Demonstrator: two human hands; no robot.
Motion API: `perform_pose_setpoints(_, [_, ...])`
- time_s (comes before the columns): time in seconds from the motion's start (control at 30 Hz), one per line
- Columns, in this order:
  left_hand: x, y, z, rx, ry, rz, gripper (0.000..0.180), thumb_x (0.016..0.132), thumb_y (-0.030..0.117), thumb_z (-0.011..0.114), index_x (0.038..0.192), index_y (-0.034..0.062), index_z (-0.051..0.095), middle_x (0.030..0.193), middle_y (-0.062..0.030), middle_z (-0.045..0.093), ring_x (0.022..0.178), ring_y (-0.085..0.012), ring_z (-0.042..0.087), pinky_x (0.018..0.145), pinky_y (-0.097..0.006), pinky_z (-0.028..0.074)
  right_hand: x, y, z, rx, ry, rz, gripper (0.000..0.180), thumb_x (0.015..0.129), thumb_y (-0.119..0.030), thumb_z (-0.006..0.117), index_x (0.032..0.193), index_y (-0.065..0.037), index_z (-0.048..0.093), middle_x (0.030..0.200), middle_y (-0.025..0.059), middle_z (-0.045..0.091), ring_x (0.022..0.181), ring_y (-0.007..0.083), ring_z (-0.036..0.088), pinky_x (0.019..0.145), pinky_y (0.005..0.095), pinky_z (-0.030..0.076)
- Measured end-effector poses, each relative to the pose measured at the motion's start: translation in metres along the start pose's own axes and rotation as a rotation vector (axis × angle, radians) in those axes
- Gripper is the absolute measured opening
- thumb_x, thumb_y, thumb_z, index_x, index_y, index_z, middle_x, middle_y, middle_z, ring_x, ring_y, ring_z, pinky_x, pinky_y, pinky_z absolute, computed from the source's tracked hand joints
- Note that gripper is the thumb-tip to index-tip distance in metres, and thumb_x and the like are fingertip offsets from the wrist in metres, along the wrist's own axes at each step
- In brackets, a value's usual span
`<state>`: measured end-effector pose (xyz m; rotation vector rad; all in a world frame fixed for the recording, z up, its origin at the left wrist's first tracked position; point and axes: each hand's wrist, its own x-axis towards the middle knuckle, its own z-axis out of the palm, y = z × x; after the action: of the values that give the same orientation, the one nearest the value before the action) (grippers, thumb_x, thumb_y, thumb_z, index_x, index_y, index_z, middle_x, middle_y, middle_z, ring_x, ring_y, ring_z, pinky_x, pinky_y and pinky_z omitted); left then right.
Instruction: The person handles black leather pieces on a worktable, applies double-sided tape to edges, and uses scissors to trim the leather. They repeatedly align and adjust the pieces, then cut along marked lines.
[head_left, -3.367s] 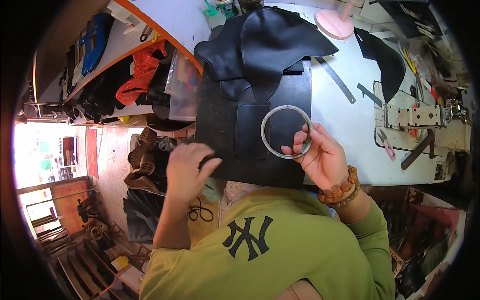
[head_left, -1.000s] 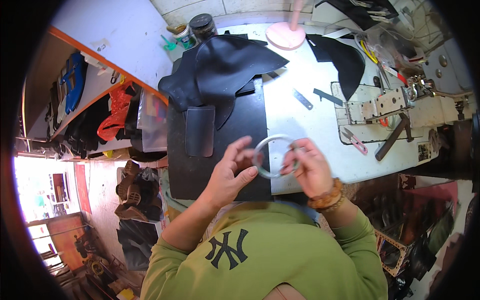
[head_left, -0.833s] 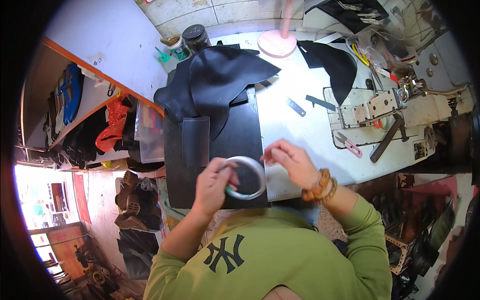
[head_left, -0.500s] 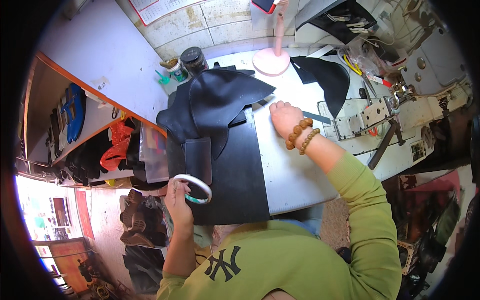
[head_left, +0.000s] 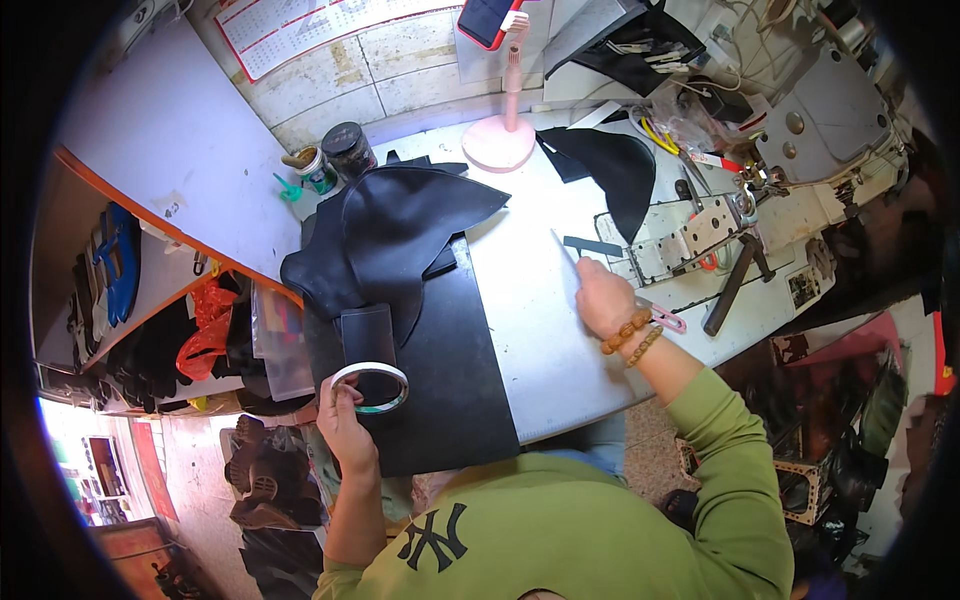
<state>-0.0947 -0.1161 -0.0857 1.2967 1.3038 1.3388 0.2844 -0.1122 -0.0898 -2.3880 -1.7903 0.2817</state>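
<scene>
My left hand (head_left: pixel 347 425) is closed on a roll of white tape (head_left: pixel 404 385), held upright on its edge over the black mat (head_left: pixel 450 370). Behind the roll lies a small dark rectangular piece (head_left: pixel 368 333). My right hand (head_left: pixel 604 298), with beaded bracelets on its wrist, is closed around a pink-handled cutter knife (head_left: pixel 664 317). A thin blade points away past the fingers, and the handle's end sticks out beside the wrist. Just beyond that hand a narrow dark strip (head_left: pixel 594 246) lies on the white table. Large black leather pieces (head_left: pixel 405 230) are heaped at the mat's far end.
At the back stands a pink phone holder (head_left: pixel 500 147). Another black leather piece (head_left: pixel 612 170) lies right of it. A hammer (head_left: pixel 733 285) and a sewing machine (head_left: pixel 700 235) occupy the right side. Jars (head_left: pixel 348 150) stand at the back left, beside a shelf with shoes (head_left: pixel 122 262).
My right hand has moved right and nearer to me, and the pink knife handle has come into sight. My left hand still holds the tape roll. The whole view has shifted a little.
</scene>
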Motion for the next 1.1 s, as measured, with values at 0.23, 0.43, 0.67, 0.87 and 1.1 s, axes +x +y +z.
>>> perform_pose_setpoints(0.23, [-0.007, 0.002, 0.002, -0.037, 0.053, -0.032, 0.022, 0.100, 0.013, 0.046, 0.097, -0.0033, 0.061, 0.087, -0.0023, 0.058, 0.076, -0.0071, 0.046, 0.072, -0.022, 0.038, 0.030, 0.006, -0.019, -0.136, 0.102, -0.118, 0.017, 0.087, -0.003, 0.051, 0.103, -0.004, 0.051, 0.108, 0.0163, 0.053, 0.080, 0.0338, 0.066, 0.067, 0.0423, 0.056])
perform_pose_setpoints(0.43, [-0.022, 0.002, -0.006, -0.047, 0.077, -0.008, 0.021, 0.099, 0.012, 0.046, 0.089, -0.0025, 0.059, 0.089, -0.0041, 0.060, 0.077, -0.0080, 0.047, 0.072, -0.022, 0.038, 0.084, -0.033, -0.016, -0.254, 0.022, -0.128, 0.025, 0.086, -0.005, 0.056, 0.111, -0.006, 0.054, 0.109, 0.0156, 0.058, 0.087, 0.0304, 0.068, 0.072, 0.0378, 0.057])
perform_pose_setpoints(0.67, [-0.031, -0.004, -0.018, -0.075, 0.066, -0.018, 0.022, 0.098, 0.011, 0.045, 0.088, -0.0031, 0.058, 0.089, -0.0060, 0.060, 0.079, -0.0096, 0.049, 0.076, -0.023, 0.038, 0.104, -0.036, -0.001, -0.493, 0.147, -0.490, 0.016, 0.083, -0.010, 0.058, 0.098, -0.010, 0.060, 0.096, 0.0063, 0.060, 0.093, 0.0223, 0.062, 0.074, 0.0334, 0.054])
perform_pose_setpoints(0.87, [-0.033, -0.010, -0.022, -0.118, 0.009, 0.002, 0.020, 0.098, 0.010, 0.044, 0.087, -0.0033, 0.056, 0.091, -0.0072, 0.058, 0.084, -0.0117, 0.051, 0.080, -0.024, 0.038, 0.051, -0.043, 0.002, -0.580, 0.068, -0.657, 0.016, 0.080, -0.012, 0.063, 0.096, -0.011, 0.061, 0.095, 0.0042, 0.060, 0.091, 0.0221, 0.061, 0.074, 0.0324, 0.053])
perform_pose_setpoints(1.1, [-0.032, -0.009, -0.025, -0.183, -0.049, 0.046, 0.026, 0.099, 0.014, 0.047, 0.078, -0.0006, 0.052, 0.092, -0.0089, 0.058, 0.088, -0.0155, 0.052, 0.086, -0.027, 0.038, -0.011, -0.032, -0.003, -0.655, -0.015, -0.923, 0.016, 0.084, -0.017, 0.058, 0.098, -0.010, 0.060, 0.096, 0.0047, 0.059, 0.092, 0.0214, 0.060, 0.074, 0.0328, 0.052])
